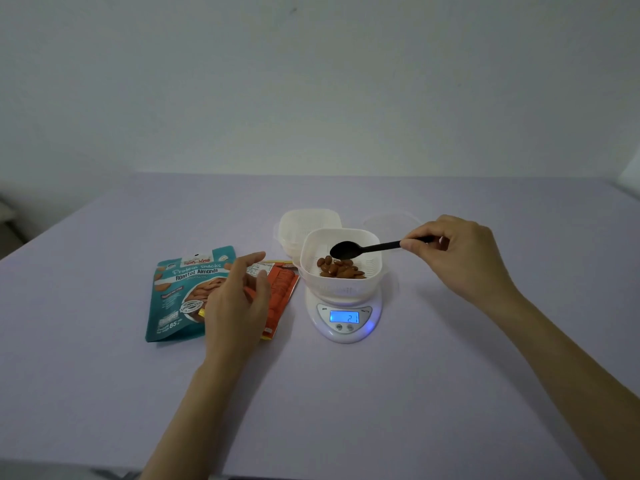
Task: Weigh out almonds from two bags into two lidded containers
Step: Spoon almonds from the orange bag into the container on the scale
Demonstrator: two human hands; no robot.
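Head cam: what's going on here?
A person is weighing almonds into a white container that sits on a digital scale reading 21. The right hand holds a black spoon over the container; the bowl of the spoon looks empty. The left hand hovers open over two almond bags, a teal bag and an orange bag, lying flat on the table. A second container waits behind the scale.

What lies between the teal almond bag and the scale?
In the head view, the orange bag lies flat between the teal almond bag and the scale, partly covered by the left hand hovering above it.
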